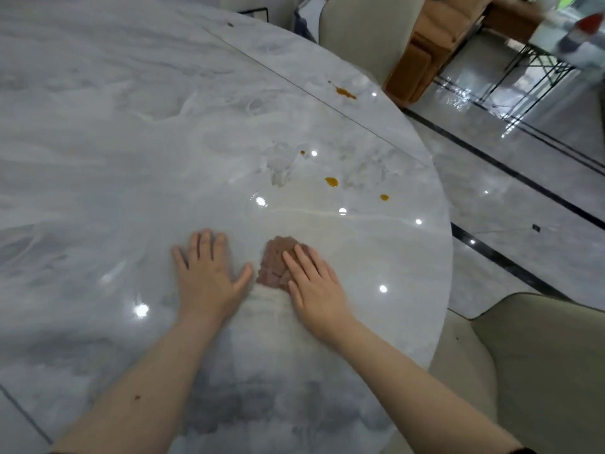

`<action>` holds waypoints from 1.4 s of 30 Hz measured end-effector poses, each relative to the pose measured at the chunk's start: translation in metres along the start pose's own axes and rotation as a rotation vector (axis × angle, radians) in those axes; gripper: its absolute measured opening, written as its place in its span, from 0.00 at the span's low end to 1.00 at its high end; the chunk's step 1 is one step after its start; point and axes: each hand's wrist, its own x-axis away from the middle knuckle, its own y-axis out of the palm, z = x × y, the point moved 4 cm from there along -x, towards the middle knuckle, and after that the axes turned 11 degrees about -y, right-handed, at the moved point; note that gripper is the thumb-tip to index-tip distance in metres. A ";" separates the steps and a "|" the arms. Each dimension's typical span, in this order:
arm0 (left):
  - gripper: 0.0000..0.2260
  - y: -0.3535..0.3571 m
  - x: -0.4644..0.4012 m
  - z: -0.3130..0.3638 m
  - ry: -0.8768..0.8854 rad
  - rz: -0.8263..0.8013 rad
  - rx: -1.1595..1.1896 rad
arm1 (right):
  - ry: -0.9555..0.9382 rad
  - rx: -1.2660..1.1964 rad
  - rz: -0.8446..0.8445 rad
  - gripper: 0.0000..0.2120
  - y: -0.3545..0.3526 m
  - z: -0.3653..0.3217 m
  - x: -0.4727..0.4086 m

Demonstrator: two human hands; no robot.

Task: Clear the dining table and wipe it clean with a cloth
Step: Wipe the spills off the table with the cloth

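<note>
The round grey marble dining table (131, 142) fills most of the view. My left hand (206, 273) lies flat on the tabletop with straight, spread fingers. My right hand (314, 286) presses flat on a brownish cloth (273, 260), whose far part sticks out beyond my fingers. Orange-brown sauce spots lie on the marble farther out: one drop (331, 181), a smaller one (384, 197), a tiny one (302, 152) and a smear (345, 92) near the table's far edge. A whitish smeared patch (280, 165) sits just left of the drops.
A cream chair (540, 371) stands at the table's right edge, and another cream chair (366, 31) at the far side. Beyond are orange-brown furniture (425, 54), a black metal frame (537, 70) and glossy floor tiles (523, 191). A small dark speck (230, 24) lies far on the table.
</note>
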 end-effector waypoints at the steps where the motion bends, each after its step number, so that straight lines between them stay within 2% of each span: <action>1: 0.34 -0.001 0.003 0.002 0.034 0.002 -0.008 | -0.023 0.050 -0.019 0.24 -0.003 0.009 0.015; 3: 0.33 -0.002 0.003 0.005 0.102 0.004 -0.038 | 0.072 0.087 -0.047 0.28 -0.012 0.038 0.030; 5: 0.32 -0.005 0.006 0.010 0.159 0.004 -0.046 | 0.255 0.105 -0.055 0.34 -0.018 0.063 0.041; 7: 0.32 -0.008 0.005 0.014 0.155 0.007 -0.017 | 0.302 0.069 -0.047 0.39 -0.017 0.063 0.038; 9: 0.31 -0.008 0.005 0.017 0.142 0.008 0.006 | 0.195 -0.032 -0.030 0.38 -0.014 0.041 0.029; 12: 0.27 -0.008 0.002 0.021 0.115 0.029 0.022 | -0.008 -0.110 -0.029 0.29 -0.005 0.014 0.008; 14: 0.25 -0.006 -0.005 0.023 0.072 0.045 0.040 | -0.063 -0.122 -0.029 0.26 -0.001 0.009 -0.014; 18: 0.24 0.004 -0.021 0.022 -0.070 0.058 0.118 | -0.142 -0.162 -0.037 0.26 0.001 0.006 -0.077; 24: 0.23 0.005 -0.022 0.024 -0.103 0.105 0.106 | -0.168 -0.131 -0.044 0.23 0.006 0.018 -0.157; 29: 0.23 0.007 -0.023 0.023 -0.087 0.129 0.103 | -0.064 -0.071 -0.102 0.23 -0.004 0.060 -0.188; 33: 0.22 0.006 -0.023 0.024 -0.068 0.156 0.101 | 0.004 -0.054 -0.025 0.24 -0.005 0.063 -0.171; 36: 0.21 0.007 -0.022 0.024 -0.053 0.174 0.093 | -0.049 -0.078 0.046 0.24 -0.003 0.053 -0.133; 42: 0.16 0.004 -0.019 0.030 -0.004 0.218 -0.024 | -0.137 -0.107 0.039 0.27 -0.001 0.026 -0.039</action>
